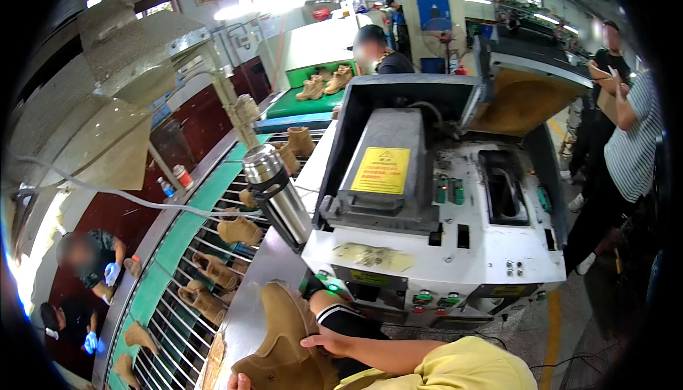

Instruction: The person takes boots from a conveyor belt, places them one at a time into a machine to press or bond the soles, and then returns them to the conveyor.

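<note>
— Left hand [238, 381]?
— Barely in view at the bottom edge, touching the tan boot [284, 347]; openness impossible to tell.
— Right hand [329, 340]?
— Spread flat, fingers open, resting on the boot's upper; black-sleeved wrist bent, forearm coming in from the right.
— Beyond?
— Steel flask [279, 194] above the hands, white machine [441, 240] up-right.

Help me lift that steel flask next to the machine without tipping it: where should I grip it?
Grip the steel flask around its plain cylindrical body, below the dark band, coming from the conveyor side. The white machine crowds its other side, and the flask looks tilted, so a full wrap seems safest.
</note>
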Tool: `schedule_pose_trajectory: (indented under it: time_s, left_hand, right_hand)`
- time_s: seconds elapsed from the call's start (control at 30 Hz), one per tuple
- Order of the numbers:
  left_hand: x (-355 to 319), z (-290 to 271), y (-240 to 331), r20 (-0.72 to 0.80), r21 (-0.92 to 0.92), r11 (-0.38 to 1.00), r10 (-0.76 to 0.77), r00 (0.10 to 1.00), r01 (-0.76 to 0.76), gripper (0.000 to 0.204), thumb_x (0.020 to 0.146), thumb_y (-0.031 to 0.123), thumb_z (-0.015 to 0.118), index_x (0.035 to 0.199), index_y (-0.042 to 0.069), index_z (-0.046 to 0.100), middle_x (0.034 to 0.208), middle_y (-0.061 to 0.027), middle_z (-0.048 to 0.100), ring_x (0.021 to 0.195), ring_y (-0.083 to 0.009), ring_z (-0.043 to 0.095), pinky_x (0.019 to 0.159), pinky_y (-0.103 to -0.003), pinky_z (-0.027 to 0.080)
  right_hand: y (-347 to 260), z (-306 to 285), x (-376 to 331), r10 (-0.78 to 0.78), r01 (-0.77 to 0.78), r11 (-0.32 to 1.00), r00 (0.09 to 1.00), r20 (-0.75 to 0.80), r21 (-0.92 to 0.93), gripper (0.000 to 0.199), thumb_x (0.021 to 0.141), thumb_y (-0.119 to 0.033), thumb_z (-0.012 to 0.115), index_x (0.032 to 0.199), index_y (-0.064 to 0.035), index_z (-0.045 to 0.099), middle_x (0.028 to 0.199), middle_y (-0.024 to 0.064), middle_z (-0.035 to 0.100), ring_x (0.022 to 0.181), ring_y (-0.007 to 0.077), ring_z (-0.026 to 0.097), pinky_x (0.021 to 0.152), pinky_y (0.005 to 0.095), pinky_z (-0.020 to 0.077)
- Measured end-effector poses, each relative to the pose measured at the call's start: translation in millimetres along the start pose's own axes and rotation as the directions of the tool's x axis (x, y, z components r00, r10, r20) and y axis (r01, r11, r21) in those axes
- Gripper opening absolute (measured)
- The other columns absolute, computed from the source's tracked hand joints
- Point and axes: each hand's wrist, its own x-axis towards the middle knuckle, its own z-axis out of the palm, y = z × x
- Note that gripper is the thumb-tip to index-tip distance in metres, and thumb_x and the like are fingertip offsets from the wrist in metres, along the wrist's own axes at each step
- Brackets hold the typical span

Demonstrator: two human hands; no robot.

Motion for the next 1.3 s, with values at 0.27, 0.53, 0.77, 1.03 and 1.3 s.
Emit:
schedule_pose_trajectory:
  time_s: [0.27,0.53,0.77,1.03,1.3]
  left_hand:
    - [43.5,80.3,-52.2,0.678,-0.013,1.000,0.011,0.735,-0.003,0.036,0.097,0.028,0.048,0.120,0.001,0.053,0.110,-0.0067,0.059,0.101,-0.0177,0.055,0.086,-0.032,0.045]
    - [134.6,96.9,-89.6,0.429,0.367,0.918,-0.026,0.903,-0.148,0.026,0.092,0.022,0.053,0.101,0.001,0.064,0.094,-0.0080,0.065,0.084,-0.0173,0.059,0.078,-0.031,0.047]
    - [240.5,-63.4,-233.2,-0.400,0.757,0.646,0.334,0.854,0.102,0.045,0.090,0.033,0.056,0.114,-0.005,0.056,0.104,-0.0196,0.064,0.089,-0.0286,0.062,0.081,-0.042,0.048]
    - [245.8,-76.0,-248.4,-0.476,0.223,0.965,0.234,0.848,-0.141,0.024,0.092,0.022,0.047,0.074,0.006,0.045,0.053,0.0000,0.037,0.035,-0.0087,0.035,0.029,-0.023,0.033]
    - [240.4,-77.5,-259.3,-0.274,0.714,0.637,0.635,0.722,-0.289,0.025,0.089,0.018,0.051,0.069,0.003,0.048,0.058,-0.0038,0.044,0.045,-0.0131,0.039,0.039,-0.030,0.034]
  right_hand:
    - [-106.2,-52.9,-116.8,-0.354,0.351,0.934,0.900,-0.254,-0.058,0.088,0.071,-0.010,0.075,0.143,-0.0037,0.025,0.134,0.0074,0.046,0.125,0.0208,0.041,0.105,0.0363,0.0312]
    - [-284.4,-86.6,-250.9,-0.873,0.180,0.465,0.256,-0.415,-0.867,0.112,0.054,-0.015,0.085,0.147,-0.0059,0.022,0.140,0.0140,0.040,0.128,0.0261,0.039,0.106,0.0368,0.0325]
    - [-448.8,-156.6,-309.1,-0.908,-0.754,0.275,-0.001,-0.418,-0.597,0.104,0.057,-0.046,0.080,0.144,-0.0128,0.033,0.131,0.0280,0.048,0.118,0.0376,0.051,0.100,0.0377,0.0403]
    - [-490.3,-255.1,-256.9,-0.775,-0.929,0.192,0.053,-0.630,-0.315,0.101,0.057,-0.049,0.077,0.143,-0.0144,0.035,0.135,0.0197,0.048,0.126,0.0317,0.046,0.103,0.0358,0.0382]
    - [-451.3,-306.0,-232.1,-0.644,-0.955,0.263,-0.069,-0.762,-0.135,0.101,0.058,-0.050,0.078,0.144,-0.0212,0.034,0.139,0.0213,0.042,0.126,0.0340,0.046,0.101,0.0407,0.0412]
